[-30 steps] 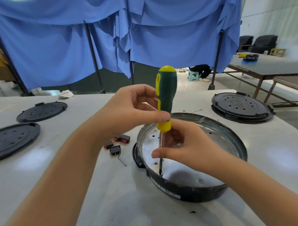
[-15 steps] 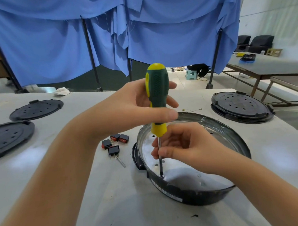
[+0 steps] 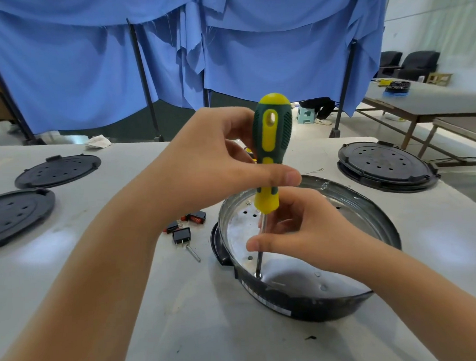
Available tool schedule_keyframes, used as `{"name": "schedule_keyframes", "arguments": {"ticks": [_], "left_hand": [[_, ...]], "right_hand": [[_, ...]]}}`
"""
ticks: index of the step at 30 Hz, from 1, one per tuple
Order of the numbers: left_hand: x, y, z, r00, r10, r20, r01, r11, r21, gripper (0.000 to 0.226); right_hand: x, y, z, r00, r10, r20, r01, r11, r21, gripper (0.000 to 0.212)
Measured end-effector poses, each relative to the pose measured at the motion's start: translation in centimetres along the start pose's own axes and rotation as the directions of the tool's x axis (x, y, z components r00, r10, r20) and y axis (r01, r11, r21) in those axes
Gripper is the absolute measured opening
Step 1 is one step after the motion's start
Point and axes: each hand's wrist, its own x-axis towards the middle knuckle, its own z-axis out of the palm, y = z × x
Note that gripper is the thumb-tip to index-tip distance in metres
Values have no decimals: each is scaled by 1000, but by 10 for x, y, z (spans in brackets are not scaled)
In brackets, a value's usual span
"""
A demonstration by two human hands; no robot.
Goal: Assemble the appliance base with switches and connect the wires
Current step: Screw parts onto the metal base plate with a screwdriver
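On the white table (image 3: 128, 308) sits the appliance base (image 3: 304, 294). The left hand (image 3: 212, 170) grips the upright screwdriver (image 3: 271, 149), and the right hand (image 3: 301, 229) pinches its shaft, with the tip on a screw (image 3: 258, 275). If it tilts, the tip may slip off. The switches (image 3: 185, 226) lie beside the base.

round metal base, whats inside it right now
Inside the round metal base: the screwdriver shaft, tip on a screw near the front wall, steadied by the right hand; the left hand grips the handle. The right hand covers part of the perforated floor.
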Motion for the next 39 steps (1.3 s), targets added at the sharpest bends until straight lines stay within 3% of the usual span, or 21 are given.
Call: {"name": "schedule_keyframes", "arguments": {"ticks": [6, 10, 14, 20, 27, 31, 34, 39], "left_hand": [[2, -10, -9, 973, -25, 229, 92, 954, -286, 61], [3, -14, -9, 960, -11, 280, 123, 914, -386, 66], [3, -14, -8, 967, -17, 253, 113, 922, -370, 66], [0, -3, -5, 992, -62, 109, 80, 981, -176, 63], [0, 1, -3, 997, -65, 36, 65, 998, -7, 41], [0, 0, -6, 997, -69, 31, 70, 997, -27, 35], [0, -3, -9, 996, -77, 50, 81, 994, -80, 40], [2, -6, -11, 987, -89, 135, 110, 981, -162, 49]], "right_hand": [[-3, -5, -3, 992, 75, 104, -90, 986, 141, 24], [-3, -7, -4, 983, 88, 160, -122, 968, 217, 30], [-2, -6, -3, 984, 110, 141, -137, 970, 202, 29], [-1, -5, 0, 997, 69, 34, -72, 990, 120, 17], [0, -4, 0, 999, 39, 33, -41, 998, 45, 27], [-1, -4, -1, 998, 45, 43, -47, 998, 39, 26], [-2, -6, -1, 994, 65, 83, -70, 995, 66, 13], [-3, -8, -2, 977, 117, 178, -144, 979, 144, 31]]}}
